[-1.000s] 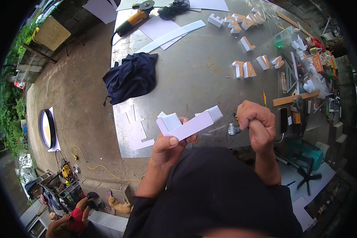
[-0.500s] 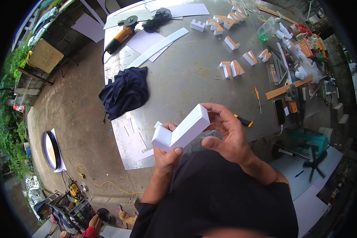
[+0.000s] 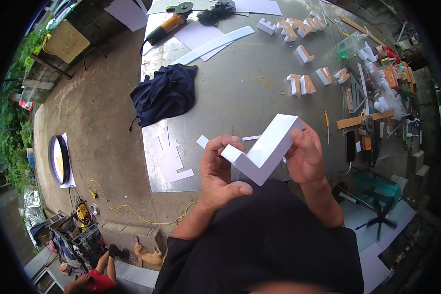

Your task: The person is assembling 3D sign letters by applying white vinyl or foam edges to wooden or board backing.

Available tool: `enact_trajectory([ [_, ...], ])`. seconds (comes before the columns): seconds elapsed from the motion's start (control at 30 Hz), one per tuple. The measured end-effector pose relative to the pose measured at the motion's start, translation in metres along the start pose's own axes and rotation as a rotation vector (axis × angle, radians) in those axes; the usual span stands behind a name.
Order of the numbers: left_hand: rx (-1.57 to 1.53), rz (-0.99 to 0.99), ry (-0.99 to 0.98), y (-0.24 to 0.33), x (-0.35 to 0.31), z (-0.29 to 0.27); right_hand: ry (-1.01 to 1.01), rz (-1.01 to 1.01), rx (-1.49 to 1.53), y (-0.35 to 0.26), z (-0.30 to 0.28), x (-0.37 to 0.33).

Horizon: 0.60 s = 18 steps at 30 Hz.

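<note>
Left hand (image 3: 218, 171) first: it's about half open, fingers curled by the short end of the bent white block (image 3: 272, 147), thumb sticking out off it. Can't tell from here if those fingertips actually touch. The block's up in the air, tilted, around the near edge of the table (image 3: 186, 185). Right hand (image 3: 306, 157) has the real hold, thumb on one face, fingers partly hidden behind the long end. Imo pinch the flat sides, go easy on those crisp corners, and bring the left thumb in before turning it.

Room-wise, dark cloth (image 3: 164, 93) and cut-out white sheet (image 3: 169, 159) sit off left, there's decent space up toward the orange-faced letters (image 3: 303, 55), and a phone (image 3: 350, 148) lies past the right hand. Dropped here, it could hit the floor.
</note>
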<state>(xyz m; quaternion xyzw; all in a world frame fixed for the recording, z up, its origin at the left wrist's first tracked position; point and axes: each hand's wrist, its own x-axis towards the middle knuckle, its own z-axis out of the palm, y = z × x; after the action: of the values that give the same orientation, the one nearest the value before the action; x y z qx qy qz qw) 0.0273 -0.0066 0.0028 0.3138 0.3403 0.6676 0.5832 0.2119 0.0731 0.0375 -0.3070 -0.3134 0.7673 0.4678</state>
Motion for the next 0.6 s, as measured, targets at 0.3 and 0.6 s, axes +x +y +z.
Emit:
enact_trajectory([
  [0.3,-0.135,-0.032,-0.269,0.012,0.033,-0.014,-0.033,0.207,0.088,0.012,0.001,0.006],
  [0.6,-0.310,-0.019,-0.293,0.001,0.034,-0.009,-0.011,0.249,0.117,0.020,-0.001,0.007],
])
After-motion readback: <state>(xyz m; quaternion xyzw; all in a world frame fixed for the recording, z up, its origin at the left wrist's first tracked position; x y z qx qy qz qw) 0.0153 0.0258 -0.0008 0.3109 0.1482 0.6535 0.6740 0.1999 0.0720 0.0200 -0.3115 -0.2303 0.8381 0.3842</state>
